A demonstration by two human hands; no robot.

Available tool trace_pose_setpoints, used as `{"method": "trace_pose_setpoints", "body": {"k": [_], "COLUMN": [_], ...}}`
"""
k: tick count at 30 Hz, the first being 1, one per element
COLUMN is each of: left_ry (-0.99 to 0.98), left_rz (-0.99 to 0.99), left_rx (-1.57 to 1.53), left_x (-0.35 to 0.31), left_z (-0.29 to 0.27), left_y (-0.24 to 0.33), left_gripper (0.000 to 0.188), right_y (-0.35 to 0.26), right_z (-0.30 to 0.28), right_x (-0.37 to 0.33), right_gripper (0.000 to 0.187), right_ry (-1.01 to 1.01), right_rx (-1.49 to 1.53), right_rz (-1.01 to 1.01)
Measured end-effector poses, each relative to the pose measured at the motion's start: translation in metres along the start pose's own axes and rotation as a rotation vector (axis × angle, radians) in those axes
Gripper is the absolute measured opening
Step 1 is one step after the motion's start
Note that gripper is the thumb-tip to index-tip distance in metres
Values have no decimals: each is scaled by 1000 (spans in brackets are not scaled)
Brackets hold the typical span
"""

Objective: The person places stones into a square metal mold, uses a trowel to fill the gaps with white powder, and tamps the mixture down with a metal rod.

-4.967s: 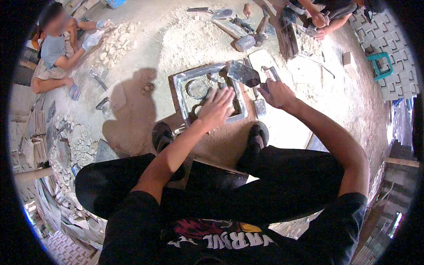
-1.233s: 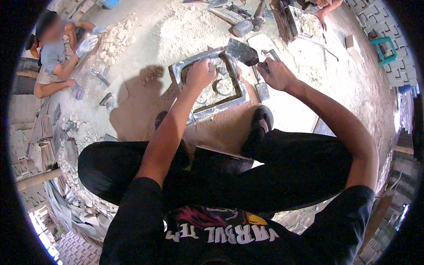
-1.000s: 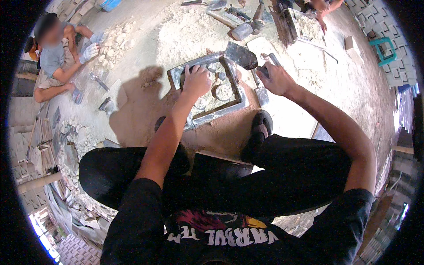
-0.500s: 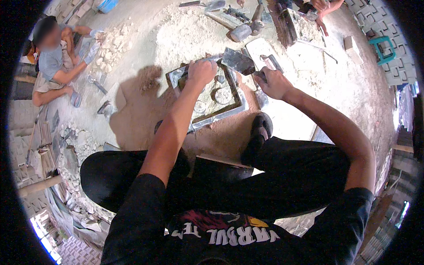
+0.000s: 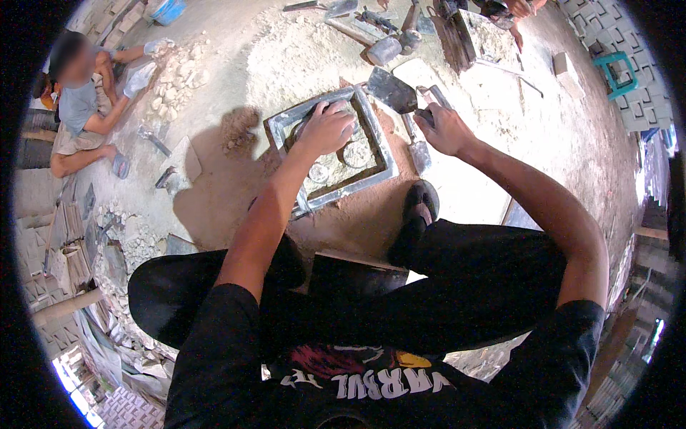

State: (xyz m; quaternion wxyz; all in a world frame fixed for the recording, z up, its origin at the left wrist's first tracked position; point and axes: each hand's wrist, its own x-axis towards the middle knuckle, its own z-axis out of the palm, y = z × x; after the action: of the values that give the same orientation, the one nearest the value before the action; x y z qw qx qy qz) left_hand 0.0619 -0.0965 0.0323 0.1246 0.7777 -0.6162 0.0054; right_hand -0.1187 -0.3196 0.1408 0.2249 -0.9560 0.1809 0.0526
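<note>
A square grey metal frame [image 5: 389,166] lies on the ground before me, filled with pale packed material. Two round pale pieces, one of them a disc [image 5: 355,154], are set in its near part. My left hand [image 5: 329,130] is over the fill in the frame's upper part, fingers bent downward and apart; their tips are partly hidden. Just right of the frame, my right hand [image 5: 444,130] grips the handle of a trowel [image 5: 391,91], whose dark flat blade points left over the frame's far right corner. A second, narrow trowel [image 5: 420,156] rests on the ground below that hand.
A mallet [image 5: 384,51] and other tools lie beyond the frame. At far left a gloved person [image 5: 82,100] sits by pale lumps [image 5: 171,86]. Another person's hand [image 5: 520,8] is near a sand-filled box [image 5: 493,39]. A teal stool [image 5: 616,75] stands far right.
My left hand has gone from a closed shape at the frame's far side to bent, parted fingers slightly nearer me. The trowel blade has shifted slightly right, off the frame's corner area.
</note>
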Motion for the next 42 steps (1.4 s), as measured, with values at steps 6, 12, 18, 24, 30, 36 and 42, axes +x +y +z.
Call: {"method": "trace_pose_setpoints", "body": {"k": [6, 12, 18, 24, 30, 36, 42], "left_ry": [263, -61, 301, 451, 333, 159, 170], "left_rz": [-19, -79, -47, -445, -539, -618, -623], "left_rx": [-81, 25, -146, -449, -257, -125, -145], "left_x": [-3, -21, -32, 8, 25, 39, 27], "left_z": [10, -19, -11, -41, 2, 3, 14], "left_y": [-2, 8, -6, -23, -85, -63, -76], "left_gripper": [31, 30, 31, 21, 44, 50, 54], "right_y": [-16, -18, -45, -46, -31, 6, 58], "right_z": [6, 7, -2, 4, 32, 88, 128], "right_x": [-4, -9, -4, 51, 161, 219, 175], "right_gripper": [45, 46, 52, 47, 37, 37, 33], "right_ry": [2, -3, -22, 100, 25, 302, 469], "right_rx": [28, -16, 85, 39, -91, 283, 306], "right_rz": [-58, -35, 55, -142, -180, -241, 89]}}
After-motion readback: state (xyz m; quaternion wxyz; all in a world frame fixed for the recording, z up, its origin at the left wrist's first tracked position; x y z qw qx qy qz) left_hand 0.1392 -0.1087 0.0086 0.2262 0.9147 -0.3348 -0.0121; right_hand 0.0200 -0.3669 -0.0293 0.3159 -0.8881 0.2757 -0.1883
